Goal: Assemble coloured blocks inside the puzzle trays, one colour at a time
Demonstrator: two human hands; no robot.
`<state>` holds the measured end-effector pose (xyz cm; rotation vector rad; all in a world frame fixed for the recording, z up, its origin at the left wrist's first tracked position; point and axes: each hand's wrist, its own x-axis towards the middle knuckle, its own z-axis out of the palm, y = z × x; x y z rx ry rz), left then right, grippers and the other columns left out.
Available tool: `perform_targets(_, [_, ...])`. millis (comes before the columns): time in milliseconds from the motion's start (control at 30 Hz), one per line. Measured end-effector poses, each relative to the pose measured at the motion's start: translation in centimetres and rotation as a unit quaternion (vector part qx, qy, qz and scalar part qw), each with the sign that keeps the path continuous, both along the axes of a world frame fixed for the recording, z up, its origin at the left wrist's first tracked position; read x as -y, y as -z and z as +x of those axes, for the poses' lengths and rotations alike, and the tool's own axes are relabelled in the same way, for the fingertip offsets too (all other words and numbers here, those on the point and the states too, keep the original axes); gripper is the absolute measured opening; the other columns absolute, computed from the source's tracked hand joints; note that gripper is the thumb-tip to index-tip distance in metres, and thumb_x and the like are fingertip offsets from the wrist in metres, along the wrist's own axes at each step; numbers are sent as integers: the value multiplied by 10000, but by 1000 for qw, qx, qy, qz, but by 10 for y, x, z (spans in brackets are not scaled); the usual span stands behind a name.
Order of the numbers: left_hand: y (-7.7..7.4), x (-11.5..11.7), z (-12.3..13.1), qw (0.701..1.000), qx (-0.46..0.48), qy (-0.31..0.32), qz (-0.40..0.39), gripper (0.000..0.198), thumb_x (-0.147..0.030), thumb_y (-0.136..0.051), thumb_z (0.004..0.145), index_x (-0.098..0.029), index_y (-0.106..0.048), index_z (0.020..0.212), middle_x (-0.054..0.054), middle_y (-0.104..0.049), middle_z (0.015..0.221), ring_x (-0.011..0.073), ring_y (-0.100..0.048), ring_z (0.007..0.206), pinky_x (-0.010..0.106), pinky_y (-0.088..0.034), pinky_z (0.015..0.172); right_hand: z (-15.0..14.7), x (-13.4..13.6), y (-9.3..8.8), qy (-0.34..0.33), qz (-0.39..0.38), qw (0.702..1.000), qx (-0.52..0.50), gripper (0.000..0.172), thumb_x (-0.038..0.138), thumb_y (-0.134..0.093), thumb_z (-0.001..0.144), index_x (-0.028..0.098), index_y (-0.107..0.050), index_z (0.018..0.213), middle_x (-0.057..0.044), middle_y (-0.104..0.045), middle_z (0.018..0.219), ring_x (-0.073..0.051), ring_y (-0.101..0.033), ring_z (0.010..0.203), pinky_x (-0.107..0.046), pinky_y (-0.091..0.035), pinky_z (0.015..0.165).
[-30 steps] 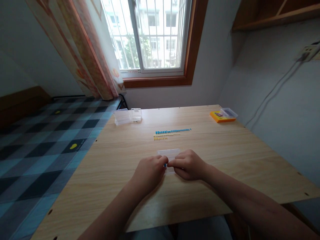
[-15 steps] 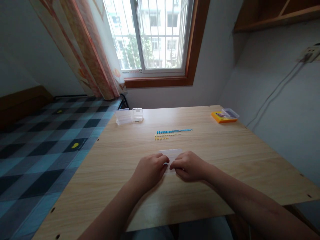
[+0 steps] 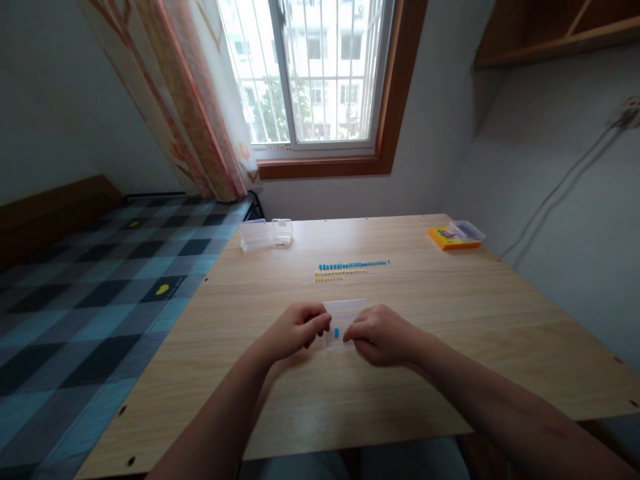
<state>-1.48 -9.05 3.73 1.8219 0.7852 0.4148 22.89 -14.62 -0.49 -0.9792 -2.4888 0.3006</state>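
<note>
A clear plastic plate [image 3: 345, 310] lies on the near middle of the table, with one small blue block [image 3: 337, 332] standing out on it. At its left edge, my left hand [image 3: 303, 325] is closed, thumb and fingertips pressed together; whether anything is between them cannot be made out. My right hand [image 3: 383, 333] covers the plate's right side, its fingers curled over that edge and the index fingertip close to the blue block. Beyond the plate lie a row of small blue blocks [image 3: 353, 265] and rows of tiny yellow pieces [image 3: 330, 277].
On the wooden table [image 3: 280, 293], an open clear plastic case [image 3: 257, 237] stands at the back left. An orange box [image 3: 453, 240] with a clear lid [image 3: 469, 231] on it sits at the back right. A checked bed [image 3: 100, 333] adjoins the left side.
My left hand has drawn back left from the middle of the plate, uncovering the blue block. My right hand has stayed at the plate's right side. The whole view has shifted slightly.
</note>
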Motion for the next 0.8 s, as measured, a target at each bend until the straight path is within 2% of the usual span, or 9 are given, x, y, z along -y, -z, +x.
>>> perform_targets(133, [9, -5, -3, 989, 51, -32, -138, 489, -626, -554, 929, -156, -609, 805, -39, -522, 479, 73, -423, 374, 170, -313, 393, -1, 0, -1, -3, -6, 1000, 14, 308, 107, -550, 784, 234, -778, 949, -15, -768, 790, -168, -692, 684, -280, -469, 691])
perform_targets(200, [11, -8, -4, 976, 103, -46, -185, 473, -623, -584, 920, -158, -596, 835, 17, -665, 632, 62, -460, 373, 163, -322, 367, -2, 0, -1, -8, -7, 1000, 17, 306, 107, -553, 777, 234, -778, 942, -15, -765, 784, -167, -689, 679, -280, -465, 689])
perform_targets(267, [13, -9, -5, 958, 151, -42, -241, 449, -613, -618, 911, -174, -548, 850, 80, -762, 887, 59, -506, 376, 163, -323, 332, -2, 0, -1, -11, -9, 1000, 18, 305, 105, -553, 773, 235, -774, 937, -14, -764, 786, -166, -687, 679, -280, -460, 690])
perform_targets(333, [13, -10, -5, 936, 185, -9, -300, 442, -613, -620, 918, -194, -491, 867, 117, -774, 1064, 69, -541, 370, 163, -314, 304, -2, 0, -1, -13, -11, 1000, 19, 297, 102, -548, 781, 237, -767, 930, -9, -760, 785, -165, -686, 686, -280, -456, 697])
perform_targets(400, [12, -9, -5, 916, 215, 25, -339, 426, -614, -599, 940, -209, -471, 915, 133, -769, 1137, 78, -567, 367, 157, -315, 296, -2, 1, -2, -15, -12, 1000, 20, 286, 101, -542, 791, 237, -759, 919, -7, -756, 783, -165, -686, 696, -281, -452, 702])
perform_targets(500, [11, -7, -4, 897, 258, 35, -358, 424, -601, -579, 965, -248, -497, 1183, 143, -752, 1211, 87, -605, 391, 149, -345, 304, -2, 1, -1, -17, -11, 1000, 21, 286, 97, -541, 787, 240, -754, 912, -3, -749, 769, -160, -675, 678, -281, -440, 688])
perform_targets(600, [13, -9, -3, 889, 264, 27, -373, 578, -602, -573, 970, -265, -438, 1420, 150, -743, 1232, 92, -623, 413, 157, -372, 311, -1, 1, -1, -18, -11, 1000, 21, 294, 95, -544, 775, 241, -756, 918, -4, -751, 769, -158, -671, 670, -281, -435, 682])
perform_targets(700, [15, -12, -4, 891, 251, 13, -378, 565, -603, -545, 982, -203, -539, 1381, 163, -719, 1279, 68, -596, 408, 170, -388, 321, -1, 0, 0, -16, -11, 1000, 21, 293, 99, -544, 766, 233, -758, 914, -14, -756, 777, -162, -677, 680, -281, -432, 676])
perform_targets(800, [17, -13, -6, 906, 226, -1, -359, 508, -536, -553, 995, -186, -587, 1361, 177, -684, 1341, 47, -569, 410, 170, -382, 331, -1, -1, -1, -15, -11, 1000, 22, 299, 97, -539, 760, 231, -760, 911, -16, -758, 776, -163, -679, 679, -281, -428, 669])
